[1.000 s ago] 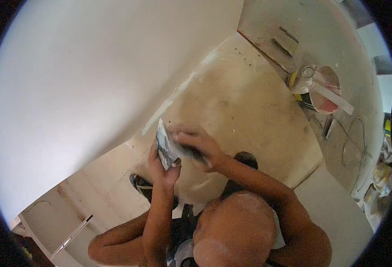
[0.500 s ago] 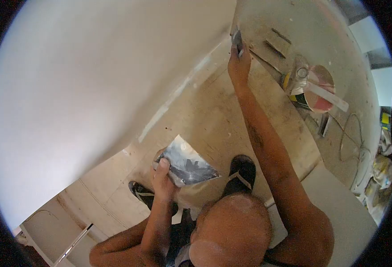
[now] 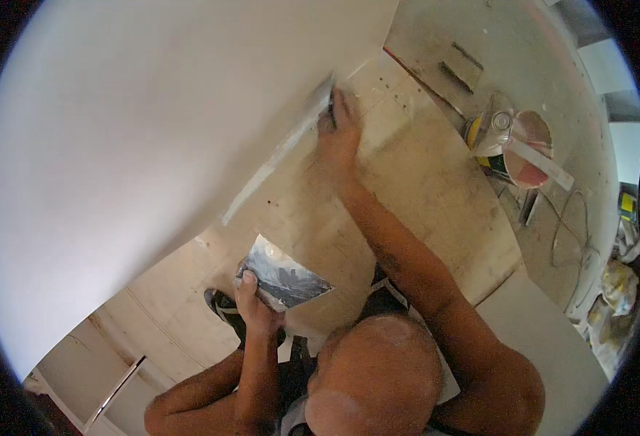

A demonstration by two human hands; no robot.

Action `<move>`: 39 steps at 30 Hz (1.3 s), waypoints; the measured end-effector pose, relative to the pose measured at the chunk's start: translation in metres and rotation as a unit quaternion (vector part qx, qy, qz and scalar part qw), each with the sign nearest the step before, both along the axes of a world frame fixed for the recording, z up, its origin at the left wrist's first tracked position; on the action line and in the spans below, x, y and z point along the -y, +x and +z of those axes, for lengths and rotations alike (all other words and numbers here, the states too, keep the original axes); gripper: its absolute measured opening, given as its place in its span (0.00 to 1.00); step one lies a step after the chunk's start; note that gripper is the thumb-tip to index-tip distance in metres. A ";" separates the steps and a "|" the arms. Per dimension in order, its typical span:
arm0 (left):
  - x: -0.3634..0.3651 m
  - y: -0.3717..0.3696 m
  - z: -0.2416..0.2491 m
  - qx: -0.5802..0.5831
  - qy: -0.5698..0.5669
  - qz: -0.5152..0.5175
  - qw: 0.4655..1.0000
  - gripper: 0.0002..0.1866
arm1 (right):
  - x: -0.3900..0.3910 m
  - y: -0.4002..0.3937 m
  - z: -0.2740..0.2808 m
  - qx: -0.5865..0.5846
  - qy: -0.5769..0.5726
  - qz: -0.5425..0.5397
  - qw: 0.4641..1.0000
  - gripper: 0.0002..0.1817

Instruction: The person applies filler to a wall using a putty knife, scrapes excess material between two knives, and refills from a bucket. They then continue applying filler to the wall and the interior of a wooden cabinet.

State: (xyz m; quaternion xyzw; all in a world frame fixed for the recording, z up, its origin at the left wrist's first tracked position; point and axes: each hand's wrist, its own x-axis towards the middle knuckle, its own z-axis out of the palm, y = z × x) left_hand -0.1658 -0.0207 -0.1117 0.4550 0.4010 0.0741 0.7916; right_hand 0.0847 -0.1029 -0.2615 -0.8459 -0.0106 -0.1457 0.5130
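My left hand [image 3: 256, 301] is closed on the edge of a flat metal plate [image 3: 287, 275], its thumb on top; the plate is smeared with dark and pale material. Further forward, my right hand [image 3: 340, 127] grips a small scraper [image 3: 329, 98], whose blade meets the large white surface near its lower edge. From around that hand a whitish strip [image 3: 265, 178] runs down and left along the joint between the white surface and the brown board [image 3: 422, 174].
At the right stands a round bucket [image 3: 534, 171] with a bottle [image 3: 501, 121] and a pale stick [image 3: 541, 163] on it. Thin cable [image 3: 586, 225] curls beyond. Sandals are on the feet below, and bags [image 3: 618, 287] lie at the far right.
My right hand has moved left and nearer with the scraper, from the far corner to the white strip. My left hand and the plate have shifted slightly left.
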 end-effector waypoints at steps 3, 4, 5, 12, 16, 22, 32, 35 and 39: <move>-0.001 -0.009 -0.005 0.010 -0.003 -0.001 1.000 0.31 | -0.021 -0.037 0.005 -0.034 0.032 0.041 0.998 0.30; -0.004 -0.013 -0.007 0.012 -0.005 0.000 1.000 0.31 | -0.027 -0.048 0.006 -0.046 0.034 0.055 0.997 0.31; -0.005 -0.017 -0.007 0.013 -0.007 0.001 1.000 0.32 | -0.035 -0.058 0.006 -0.047 0.035 0.056 0.997 0.31; -0.005 -0.019 0.009 0.004 0.059 0.015 0.998 0.32 | -0.066 -0.111 0.009 -0.131 0.138 0.136 0.972 0.40; -0.002 -0.004 0.007 0.010 -0.006 0.095 0.995 0.27 | -0.050 -0.123 0.008 -0.090 0.162 0.247 0.951 0.32; -0.011 0.010 -0.017 0.074 -0.175 0.103 0.976 0.18 | 0.018 -0.126 0.102 -0.102 0.301 0.298 0.900 0.26; -0.005 0.045 0.020 0.060 0.025 -0.038 0.997 0.26 | 0.072 -0.108 0.079 -0.068 0.118 0.418 0.898 0.26; -0.003 0.056 0.019 0.176 0.042 -0.015 0.983 0.25 | 0.095 -0.105 0.109 -0.376 0.356 0.184 0.835 0.21; 0.003 0.087 0.045 0.266 0.401 -0.332 0.811 0.23 | 0.111 -0.109 0.119 -0.497 0.593 0.129 0.620 0.15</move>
